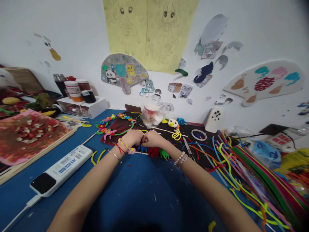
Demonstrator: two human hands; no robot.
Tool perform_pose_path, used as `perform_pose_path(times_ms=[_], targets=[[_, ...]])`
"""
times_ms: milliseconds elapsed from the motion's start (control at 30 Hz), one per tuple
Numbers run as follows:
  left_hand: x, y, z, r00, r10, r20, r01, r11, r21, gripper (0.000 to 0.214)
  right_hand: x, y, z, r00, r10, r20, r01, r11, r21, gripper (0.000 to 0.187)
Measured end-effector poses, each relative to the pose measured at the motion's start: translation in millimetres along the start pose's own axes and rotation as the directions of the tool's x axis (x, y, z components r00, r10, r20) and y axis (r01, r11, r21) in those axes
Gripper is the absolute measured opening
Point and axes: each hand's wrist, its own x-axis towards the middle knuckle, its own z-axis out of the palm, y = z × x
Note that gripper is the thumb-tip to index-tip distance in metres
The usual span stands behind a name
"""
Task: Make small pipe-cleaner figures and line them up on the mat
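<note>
Left hand [134, 138] and right hand [155, 139] met, fingers closed, apparently gripping a thin, yellow, fuzzy stem [144, 131] visible just beyond the knuckles. Shaping appeared in hand; the next move called for firm hold.

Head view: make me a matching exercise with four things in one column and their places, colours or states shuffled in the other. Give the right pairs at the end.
Things:
1. Right hand
2. White device with a dark panel
3. Flower garland
4. White case with black dots

Places, colours or states:
A. Many-coloured, with a pink flower
B. Propped upright against the wall
C. Fingers curled, close to the left hand
D. A white cable plugged into its near end

Right pairs: 1-C; 2-D; 3-A; 4-B
</note>
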Motion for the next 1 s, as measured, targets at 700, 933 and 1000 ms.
perform_pose_path(times_ms=[700,933,1000], targets=[[-3.9,-2.5,-6.1,0.999,0.01,0.036,-0.009,0.999,-0.036,0.022,-6.8,3.3,-3.0,0.987,0.075,0.142,-0.107,0.967,0.233,0.018],[-0.1,-5.1,-4.0,1.0,0.016,0.024,-0.016,0.999,-0.034,0.02,-7.9,1.9,-5.0,0.983,0.086,0.163,-0.125,0.961,0.245,0.019],[-4.5,-3.4,-8.6,1.0,0.02,0.0,-0.02,0.999,-0.037,0.02,-9.7,0.7,-8.8,0.986,0.085,0.142,-0.119,0.96,0.254,0.019]])
